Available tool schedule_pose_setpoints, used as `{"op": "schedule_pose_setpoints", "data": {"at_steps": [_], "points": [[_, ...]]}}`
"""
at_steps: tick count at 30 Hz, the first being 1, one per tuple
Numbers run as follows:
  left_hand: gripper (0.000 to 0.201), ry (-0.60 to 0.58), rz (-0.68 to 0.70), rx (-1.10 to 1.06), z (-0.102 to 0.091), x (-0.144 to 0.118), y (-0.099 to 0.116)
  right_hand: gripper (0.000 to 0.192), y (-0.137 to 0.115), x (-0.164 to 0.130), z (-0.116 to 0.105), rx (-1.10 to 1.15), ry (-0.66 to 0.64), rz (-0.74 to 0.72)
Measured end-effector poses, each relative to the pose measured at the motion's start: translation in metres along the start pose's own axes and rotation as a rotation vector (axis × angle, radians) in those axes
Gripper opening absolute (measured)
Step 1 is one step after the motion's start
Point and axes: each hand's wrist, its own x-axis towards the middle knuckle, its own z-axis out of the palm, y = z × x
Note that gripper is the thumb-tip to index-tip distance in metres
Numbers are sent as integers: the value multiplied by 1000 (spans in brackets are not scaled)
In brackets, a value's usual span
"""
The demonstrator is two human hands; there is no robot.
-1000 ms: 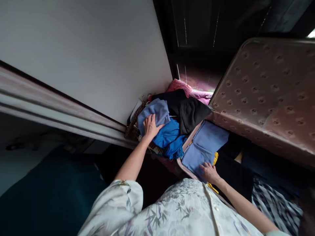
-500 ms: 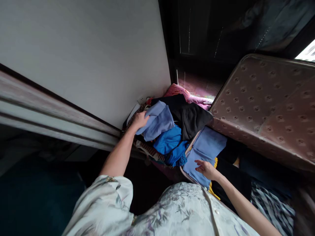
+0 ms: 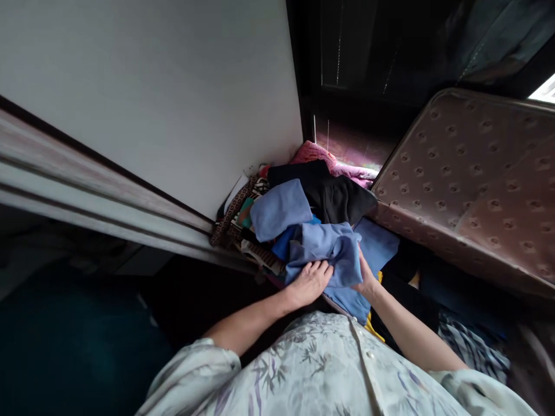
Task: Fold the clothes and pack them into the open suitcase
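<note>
Plainly, the right hand held a loosely folded blue-grey garment by its right edge, while the left hand rested over the near edge (whether it pinched the fabric, I could not tell). The garment was where a heap, with another blue-grey piece beside black clothing, met the open suitcase, partly hiding blue cloth inside.

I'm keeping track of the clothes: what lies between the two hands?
In the head view, a bunched blue-grey cloth lies between the left hand and the right hand, touching both.
</note>
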Motion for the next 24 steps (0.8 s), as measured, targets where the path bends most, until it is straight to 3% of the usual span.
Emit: {"op": "schedule_pose_setpoints", "data": {"at_steps": [2,4,7,10,13,16,18,21,24], "points": [[55,10,25,-68,30,-3,-1,92,13,-2,-11,114,116,25],[60,107,18,-149,37,-9,-13,92,23,-6,-23,172,177,44],[57,310,-118,-116,25,-10,-37,90,30,-11,-38,204,226,86],[48,395,-228,-44,16,-3,-58,78,27,-12,-45,180,271,93],[14,419,-230,-45,15,0,-67,66,22,-10,-43,85,286,26],[10,475,-171,-11,15,0,-65,64,23,-5,-40,-63,320,-70],[26,455,-64,17,14,5,-61,60,26,-1,-41,-172,393,-150],[50,267,107,49,11,20,-61,51,31,3,-44,-325,488,-269],[23,75,112,50,8,35,-75,45,31,5,-48,-412,514,-353]]}}
